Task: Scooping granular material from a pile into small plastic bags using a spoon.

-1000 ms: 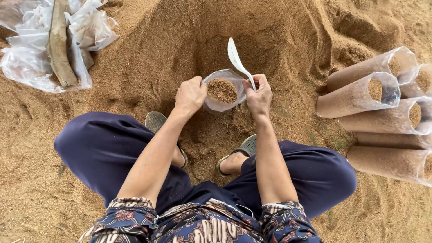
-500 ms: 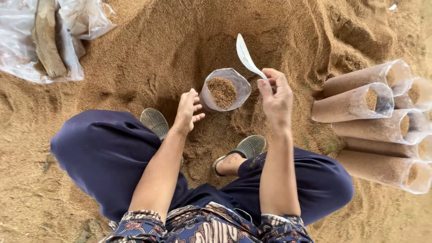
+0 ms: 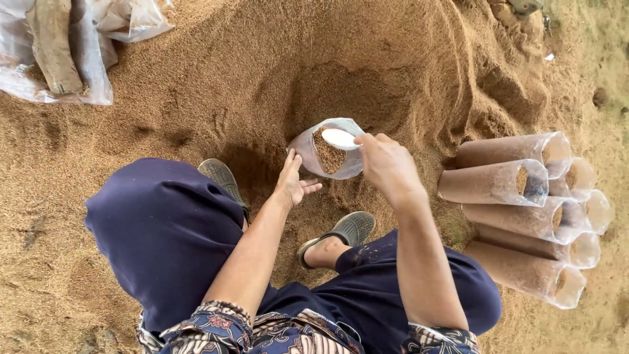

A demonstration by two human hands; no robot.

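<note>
Right hand [image 3: 386, 164] clamped on white scoop [image 3: 339, 138], held over open bag [image 3: 327, 152] part-filled with sawdust. Left hand [image 3: 293, 181] open, fingers loose, touching bag's side. Bag upright on sawdust pile [image 3: 262, 72]. Filled bags [image 3: 524, 216] stacked at right.

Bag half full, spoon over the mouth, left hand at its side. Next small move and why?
Probably tip the white spoon into the clear bag. The right hand holds it right over the open mouth, the brown fill inside sits well below the rim, and the left hand is at the bag's side, seemingly steadying it. The filled bags stacked at right look much fuller.
</note>
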